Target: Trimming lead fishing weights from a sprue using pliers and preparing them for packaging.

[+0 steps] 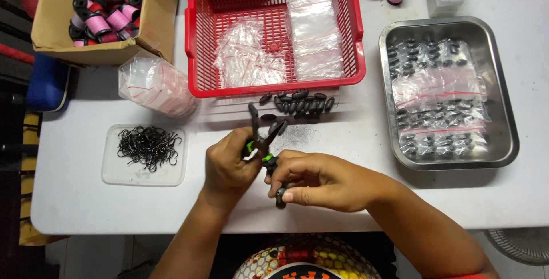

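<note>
My left hand (227, 167) grips the green-and-black handles of a pair of pliers (262, 136), whose dark jaws point away from me over the white table (343, 199). My right hand (320, 180) sits just right of the pliers and pinches a small dark oval sinker (281, 198) between thumb and fingers. A loose heap of the same dark oval sinkers (297, 104) lies on the table just beyond the pliers, in front of the red basket (274, 87).
The red basket holds small clear zip bags (314, 33). A steel tray (503, 113) at the right holds bagged sinkers. At the left lie a clear lid with black hooks (147, 147), a bundle of zip bags (154, 84) and a cardboard box of thread spools (106, 10).
</note>
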